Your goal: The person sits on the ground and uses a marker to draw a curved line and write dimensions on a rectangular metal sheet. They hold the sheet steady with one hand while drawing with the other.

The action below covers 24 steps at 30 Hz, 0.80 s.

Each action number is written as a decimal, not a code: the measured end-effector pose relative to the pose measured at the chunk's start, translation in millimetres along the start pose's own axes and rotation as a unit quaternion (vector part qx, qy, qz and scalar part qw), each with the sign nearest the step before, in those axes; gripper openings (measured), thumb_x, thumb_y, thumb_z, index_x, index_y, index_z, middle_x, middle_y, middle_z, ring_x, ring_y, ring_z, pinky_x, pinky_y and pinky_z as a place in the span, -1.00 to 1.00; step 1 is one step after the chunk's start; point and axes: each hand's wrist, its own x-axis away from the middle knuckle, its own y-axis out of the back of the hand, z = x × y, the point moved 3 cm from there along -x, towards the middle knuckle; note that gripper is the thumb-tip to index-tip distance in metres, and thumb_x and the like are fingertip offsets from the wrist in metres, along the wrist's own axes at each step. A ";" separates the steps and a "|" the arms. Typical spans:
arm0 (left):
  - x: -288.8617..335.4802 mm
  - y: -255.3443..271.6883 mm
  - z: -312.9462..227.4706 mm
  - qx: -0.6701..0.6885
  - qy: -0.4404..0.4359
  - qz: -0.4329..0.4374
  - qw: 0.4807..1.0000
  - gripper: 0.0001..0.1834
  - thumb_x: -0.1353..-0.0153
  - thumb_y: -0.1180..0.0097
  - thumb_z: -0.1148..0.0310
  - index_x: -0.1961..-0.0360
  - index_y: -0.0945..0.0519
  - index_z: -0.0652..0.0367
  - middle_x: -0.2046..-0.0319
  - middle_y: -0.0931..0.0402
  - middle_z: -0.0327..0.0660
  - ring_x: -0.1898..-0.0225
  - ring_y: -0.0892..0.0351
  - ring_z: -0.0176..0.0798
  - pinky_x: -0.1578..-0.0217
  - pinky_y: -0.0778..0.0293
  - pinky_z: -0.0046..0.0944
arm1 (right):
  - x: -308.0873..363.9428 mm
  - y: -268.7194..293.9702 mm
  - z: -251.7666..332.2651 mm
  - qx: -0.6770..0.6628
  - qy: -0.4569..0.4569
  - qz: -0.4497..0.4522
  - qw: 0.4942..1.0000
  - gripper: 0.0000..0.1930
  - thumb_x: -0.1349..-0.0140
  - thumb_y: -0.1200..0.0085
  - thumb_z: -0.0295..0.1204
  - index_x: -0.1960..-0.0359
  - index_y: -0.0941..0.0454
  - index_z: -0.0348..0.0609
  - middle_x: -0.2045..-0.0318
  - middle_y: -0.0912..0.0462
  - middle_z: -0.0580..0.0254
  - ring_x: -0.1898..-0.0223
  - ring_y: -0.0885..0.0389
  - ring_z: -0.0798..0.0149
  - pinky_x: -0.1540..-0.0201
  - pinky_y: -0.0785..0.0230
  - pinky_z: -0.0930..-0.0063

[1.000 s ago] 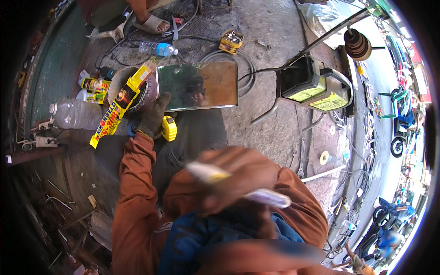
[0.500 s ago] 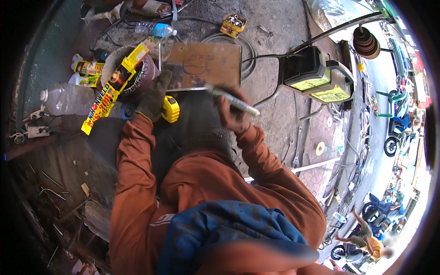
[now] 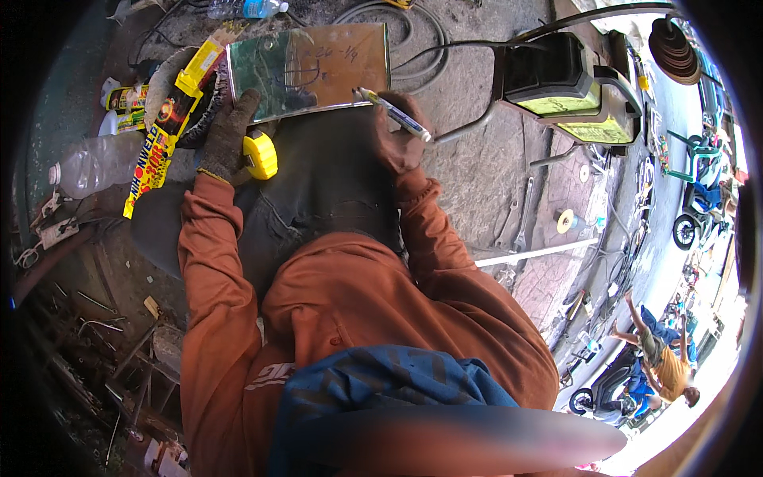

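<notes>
One metal plate (image 3: 342, 67) up at 11 o'clock. Two hands: gloved left hand (image 3: 226, 141) by its 8 o'clock corner, can't tell if it's gripping, bare right hand (image 3: 397, 143) near 12. One tape measure (image 3: 261, 155) at 10. One marker (image 3: 408, 122), pinched in the right.

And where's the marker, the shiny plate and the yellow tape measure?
Marker (image 3: 396, 116): head view, middle of its barrel.
Plate (image 3: 314, 71): head view, middle of its shiny face.
Tape measure (image 3: 261, 155): head view, its yellow case.
</notes>
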 end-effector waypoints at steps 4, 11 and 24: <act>4.4 3.0 11.9 -0.055 -0.069 -0.002 0.996 -0.55 -0.51 0.00 0.19 -0.33 -0.49 0.13 -0.22 -0.47 0.10 -0.23 -0.49 0.07 -0.25 -0.37 -0.09 | -0.5 -6.8 2.4 0.021 0.010 -0.004 1.000 -0.85 -0.18 -0.20 -0.52 0.21 -0.64 -0.23 0.43 -0.67 0.17 0.46 -0.63 0.32 0.34 -0.50 0.45; -5.6 9.8 25.7 -0.073 -0.011 0.017 0.997 -0.56 -0.51 0.04 0.32 -0.37 -0.49 -0.01 -0.18 -0.51 0.08 -0.15 -0.55 0.09 -0.17 -0.45 -0.08 | 4.6 -10.1 -4.0 0.007 -0.020 -0.031 0.999 -0.87 -0.18 -0.22 -0.50 0.24 -0.62 -0.22 0.49 -0.64 0.25 0.51 -0.56 0.45 0.41 -0.44 0.52; -0.9 3.8 6.4 0.244 0.104 -0.053 0.963 -0.50 -0.39 -0.24 0.10 -0.19 -0.60 0.23 -0.06 -0.60 -0.08 -0.04 -0.59 -0.19 -0.06 -0.48 -0.16 | 6.5 -13.5 -7.7 0.017 -0.029 -0.021 0.999 -0.83 -0.14 -0.25 -0.55 0.21 -0.64 -0.26 0.39 -0.70 0.15 0.40 -0.68 0.29 0.28 -0.53 0.46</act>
